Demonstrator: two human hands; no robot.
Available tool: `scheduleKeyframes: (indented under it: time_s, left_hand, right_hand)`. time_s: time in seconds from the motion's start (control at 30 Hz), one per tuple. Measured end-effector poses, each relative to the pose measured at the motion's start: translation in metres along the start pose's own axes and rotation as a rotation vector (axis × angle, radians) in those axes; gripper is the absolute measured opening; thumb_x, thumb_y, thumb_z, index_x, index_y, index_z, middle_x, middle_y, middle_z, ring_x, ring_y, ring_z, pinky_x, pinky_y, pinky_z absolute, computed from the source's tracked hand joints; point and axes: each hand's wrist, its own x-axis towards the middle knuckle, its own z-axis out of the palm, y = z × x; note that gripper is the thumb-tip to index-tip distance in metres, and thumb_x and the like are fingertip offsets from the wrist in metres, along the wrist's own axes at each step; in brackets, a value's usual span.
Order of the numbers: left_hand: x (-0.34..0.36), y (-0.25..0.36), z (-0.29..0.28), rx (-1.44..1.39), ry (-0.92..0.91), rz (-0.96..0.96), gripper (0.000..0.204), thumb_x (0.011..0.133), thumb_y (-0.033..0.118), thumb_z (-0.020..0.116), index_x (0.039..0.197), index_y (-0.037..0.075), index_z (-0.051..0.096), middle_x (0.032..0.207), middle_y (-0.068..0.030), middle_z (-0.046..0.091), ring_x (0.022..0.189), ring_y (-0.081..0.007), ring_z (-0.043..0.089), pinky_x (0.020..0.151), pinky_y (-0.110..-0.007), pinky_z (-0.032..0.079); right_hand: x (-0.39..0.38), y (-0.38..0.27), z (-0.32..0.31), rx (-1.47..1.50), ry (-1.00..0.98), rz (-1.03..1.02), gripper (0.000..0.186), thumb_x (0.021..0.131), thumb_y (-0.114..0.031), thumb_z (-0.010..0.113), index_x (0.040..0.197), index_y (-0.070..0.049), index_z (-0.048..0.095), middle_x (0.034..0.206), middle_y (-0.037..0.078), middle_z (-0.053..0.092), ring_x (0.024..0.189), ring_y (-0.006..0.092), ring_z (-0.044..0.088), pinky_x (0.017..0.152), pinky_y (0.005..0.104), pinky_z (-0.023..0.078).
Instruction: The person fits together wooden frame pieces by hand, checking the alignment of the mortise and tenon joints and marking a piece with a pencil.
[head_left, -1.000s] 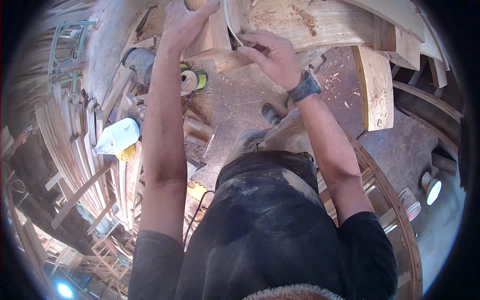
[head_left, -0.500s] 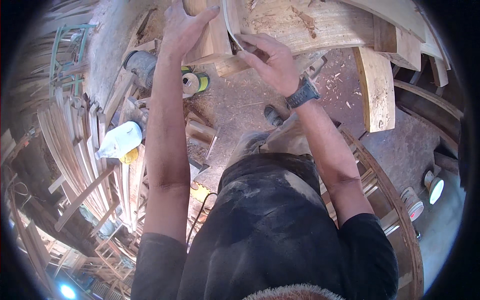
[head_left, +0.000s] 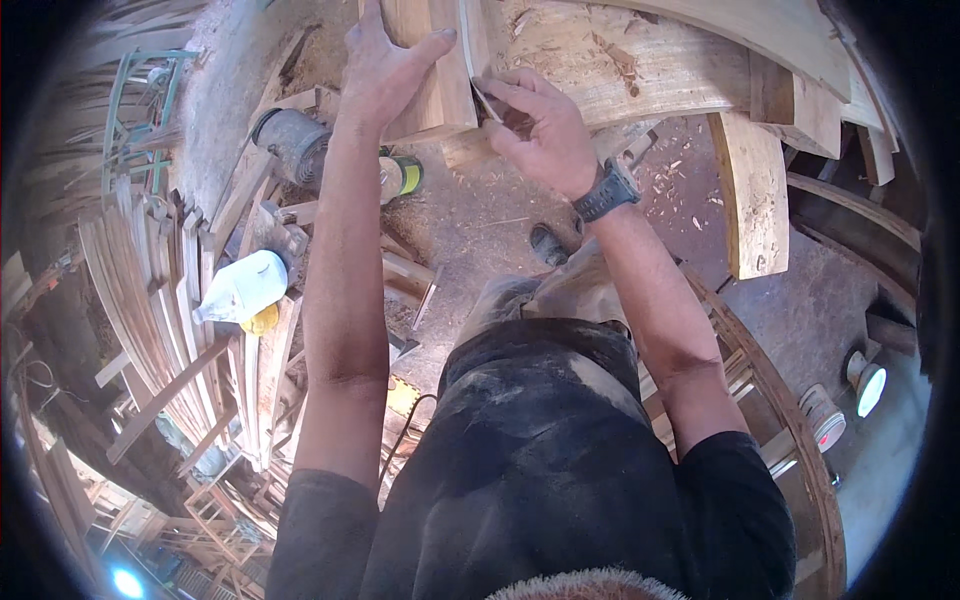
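Observation:
At the top of the head view, my left hand (head_left: 385, 75) grips a pale wooden block (head_left: 437, 95), its thumb on the upper face and its other fingers partly hidden. Along the block's right side runs a thin pale strip (head_left: 467, 45). My right hand (head_left: 540, 130) is closed in a pinch on the lower end of this strip, against the block's edge. A broad curved timber (head_left: 680, 70), scattered with shavings, lies to the right of the block, with a short upright board (head_left: 748, 190) below it.
Stacked long slats (head_left: 140, 310), a white jug (head_left: 240, 285) and yellow object (head_left: 260, 318) are at left. A grey bucket (head_left: 290, 140) and green-banded can (head_left: 405, 175) stand beyond my left forearm. A curved wooden frame (head_left: 770, 390) and buckets (head_left: 822, 415) are at right.
Both hands, the block and strip appear slightly lower and further right in the picture, along with some background shift. My right fingers remain on the strip.

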Motion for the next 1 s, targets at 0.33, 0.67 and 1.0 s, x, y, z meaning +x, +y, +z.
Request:
scheduleKeyframes:
  time_s: [0.33, 0.67, 1.0]
  left_hand:
    - [-0.006, 0.015, -0.001, 0.076, -0.017, -0.116, 0.107, 0.082, 0.042, 0.077, 0.160, -0.003, 0.020, 0.147, -0.0335, 0.044, 0.139, -0.0455, 0.043, 0.118, -0.049, 0.034]
    - [-0.003, -0.001, -0.006, -0.007, -0.028, -0.064, 0.107, 0.083, 0.041, 0.076, 0.162, -0.003, 0.018, 0.158, -0.0320, 0.034, 0.148, -0.0428, 0.034, 0.123, -0.046, 0.029]
    - [0.000, -0.012, -0.009, -0.175, -0.055, -0.071, 0.101, 0.086, 0.035, 0.074, 0.162, -0.003, 0.019, 0.161, -0.0280, 0.031, 0.151, -0.0373, 0.031, 0.124, -0.042, 0.026]
  right_hand:
    - [0.000, 0.002, -0.002, 0.083, -0.021, 0.067, 0.047, 0.080, -0.009, 0.070, 0.127, -0.004, 0.070, 0.107, 0.009, 0.067, 0.080, 0.0180, 0.065, 0.076, 0.0288, 0.055]
    - [0.001, 0.005, -0.002, 0.109, -0.008, -0.011, 0.046, 0.082, -0.009, 0.072, 0.128, -0.005, 0.068, 0.111, 0.010, 0.069, 0.084, 0.0185, 0.069, 0.075, 0.0297, 0.057]
    - [-0.017, -0.011, 0.014, -0.042, 0.102, 0.066, 0.035, 0.091, -0.015, 0.072, 0.124, -0.009, 0.062, 0.102, 0.015, 0.071, 0.086, 0.0280, 0.073, 0.074, 0.0373, 0.059]
